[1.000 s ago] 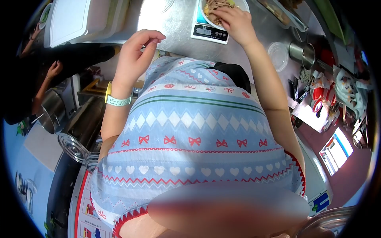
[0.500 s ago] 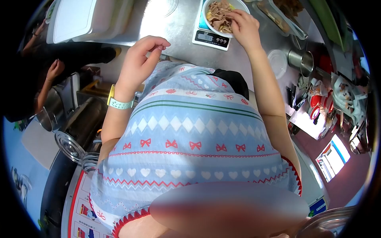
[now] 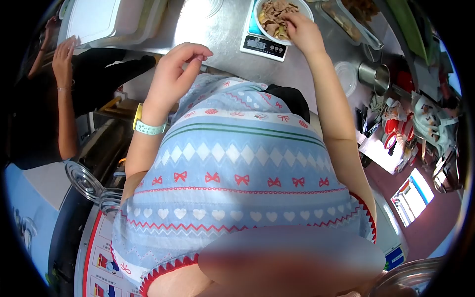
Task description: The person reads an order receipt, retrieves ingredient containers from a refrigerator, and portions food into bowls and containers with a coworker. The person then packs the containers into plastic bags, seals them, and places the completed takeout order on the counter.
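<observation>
My right hand (image 3: 303, 33) reaches over the rim of a white bowl (image 3: 270, 37), its fingers bunched together on the sliced meat (image 3: 273, 19) inside. Some yellowish pieces lie among the meat. The bowl stands on a white digital scale (image 3: 262, 47) with a dark display, on a metal counter. My left hand (image 3: 177, 69) hovers at the counter's near edge, left of the scale, with curled fingers close to the thumb and nothing visible in it. A yellow watch with a pale green band is on the left wrist.
White-lidded containers (image 3: 94, 20) stand at the upper left. Right of the scale are a clear round lid (image 3: 345, 78), a metal pot (image 3: 374, 77) and a food tray (image 3: 346, 24). A person in black (image 3: 42, 119) is at the left, one hand (image 3: 63, 54) raised.
My right hand has shifted slightly and its fingers have drawn together on the meat. The bowl and scale appear slightly lower in view. The other person's hand and arm have moved up.
</observation>
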`<state>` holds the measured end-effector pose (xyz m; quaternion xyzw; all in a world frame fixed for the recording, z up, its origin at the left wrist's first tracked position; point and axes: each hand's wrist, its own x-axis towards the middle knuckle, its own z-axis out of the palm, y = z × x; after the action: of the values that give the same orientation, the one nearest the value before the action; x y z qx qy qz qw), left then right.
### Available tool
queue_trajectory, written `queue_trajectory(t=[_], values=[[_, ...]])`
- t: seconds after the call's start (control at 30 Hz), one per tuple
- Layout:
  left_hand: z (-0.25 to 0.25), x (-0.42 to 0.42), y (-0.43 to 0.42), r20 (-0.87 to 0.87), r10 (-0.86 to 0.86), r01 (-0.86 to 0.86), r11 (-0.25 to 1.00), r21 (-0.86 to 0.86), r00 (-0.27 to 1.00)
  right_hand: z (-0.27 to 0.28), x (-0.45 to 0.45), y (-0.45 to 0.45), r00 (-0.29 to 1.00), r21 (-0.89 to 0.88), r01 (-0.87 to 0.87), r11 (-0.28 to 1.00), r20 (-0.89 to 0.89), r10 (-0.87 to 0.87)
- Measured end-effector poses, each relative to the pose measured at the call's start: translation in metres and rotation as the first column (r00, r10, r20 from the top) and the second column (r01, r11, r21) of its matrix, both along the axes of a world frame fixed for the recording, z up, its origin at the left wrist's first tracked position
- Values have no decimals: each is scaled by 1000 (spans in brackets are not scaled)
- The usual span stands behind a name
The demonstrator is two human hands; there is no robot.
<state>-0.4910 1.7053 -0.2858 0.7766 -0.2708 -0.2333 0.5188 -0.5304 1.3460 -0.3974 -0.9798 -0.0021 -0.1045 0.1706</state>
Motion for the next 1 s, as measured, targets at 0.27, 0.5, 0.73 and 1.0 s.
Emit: queue_trajectory(t=[0.27, 0.5, 0.73, 1.0], values=[[-1, -4, 0, -9, -18, 18, 1000, 13, 1000, 12, -24, 7, 998, -4, -19, 1000, 59, 19], [-3, -6, -3, -48, -22, 21, 1000, -16, 999, 12, -43, 9, 990, 49, -127, 991, -50, 129], [-1, -7, -9, -31, -55, 54, 998, -7, 998, 1, -25, 10, 996, 157, -45, 987, -64, 55], [-3, -10, -11, -32, -48, 48, 999, 3, 998, 12, -25, 11, 973, -110, -44, 993, -230, 17]])
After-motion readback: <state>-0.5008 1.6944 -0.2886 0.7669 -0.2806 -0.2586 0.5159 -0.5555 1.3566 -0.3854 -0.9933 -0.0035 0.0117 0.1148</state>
